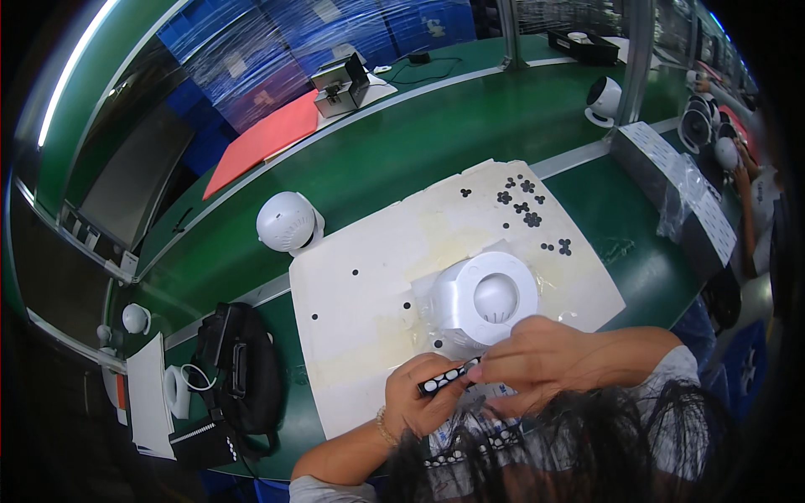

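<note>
My left hand (411, 392) is closed round a black strip with white round spots (441, 381), held low over the board's near edge. At the strip's right end, the fingers of my right hand (537, 356) are pinched together; hair and the hand itself hide part of the fingertips. Just beyond my hands, a white rounded device (459, 293) lies on clear plastic film, its ring-shaped base turned up. Several small black round pads (532, 220) lie scattered on the board, some clustered at its far right. More spotted strip (444, 458) shows below my hands, partly behind hair.
The pale board (352, 369) covers the green bench. Left stand a white device (288, 222) and a black bag (243, 369). A long perforated box (679, 189) borders the right side, another device (603, 101) behind it. Someone's arm (745, 201) is at far right.
</note>
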A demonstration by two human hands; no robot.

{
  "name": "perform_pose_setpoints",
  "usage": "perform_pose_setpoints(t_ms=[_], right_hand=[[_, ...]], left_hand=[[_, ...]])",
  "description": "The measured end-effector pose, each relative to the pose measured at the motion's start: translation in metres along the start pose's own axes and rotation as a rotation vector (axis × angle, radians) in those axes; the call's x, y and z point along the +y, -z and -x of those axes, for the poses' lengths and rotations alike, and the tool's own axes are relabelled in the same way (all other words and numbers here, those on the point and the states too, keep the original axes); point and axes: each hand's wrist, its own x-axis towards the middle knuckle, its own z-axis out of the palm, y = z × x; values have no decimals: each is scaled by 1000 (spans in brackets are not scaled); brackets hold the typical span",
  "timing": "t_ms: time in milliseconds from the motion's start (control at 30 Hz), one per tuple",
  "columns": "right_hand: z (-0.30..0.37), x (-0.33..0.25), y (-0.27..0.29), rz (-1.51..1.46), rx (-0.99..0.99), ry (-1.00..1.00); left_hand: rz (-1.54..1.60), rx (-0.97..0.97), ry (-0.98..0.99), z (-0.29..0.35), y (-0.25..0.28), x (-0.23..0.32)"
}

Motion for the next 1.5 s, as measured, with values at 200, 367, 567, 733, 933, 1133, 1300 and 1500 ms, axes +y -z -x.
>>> perform_pose_setpoints(t_ms=[200,367,567,733,933,1133,1300,1500], right_hand=[[8,3,3,-230,-158,-14],[-21,-2,26,-536,-115,-555],[-12,10,19,-512,-295,-298],[19,37,7,-154,324,-179],[23,46,18,-560,431,-716],[21,46,18,-584,370,-721],[25,47,16,-486,362,-666],[24,42,11,294,278,-258]], left_hand=[[-39,-24,160,1,-2,2],[-51,-34,30,-2,-2,-2],[16,-66,37,-3,-2,-7],[-47,-9,-115,5,-5,-13],[8,-257,-86,1,6,-15],[37,-356,12,2,7,-21],[-156,-457,31,11,7,-43],[-90,-465,-135,14,7,-54]])
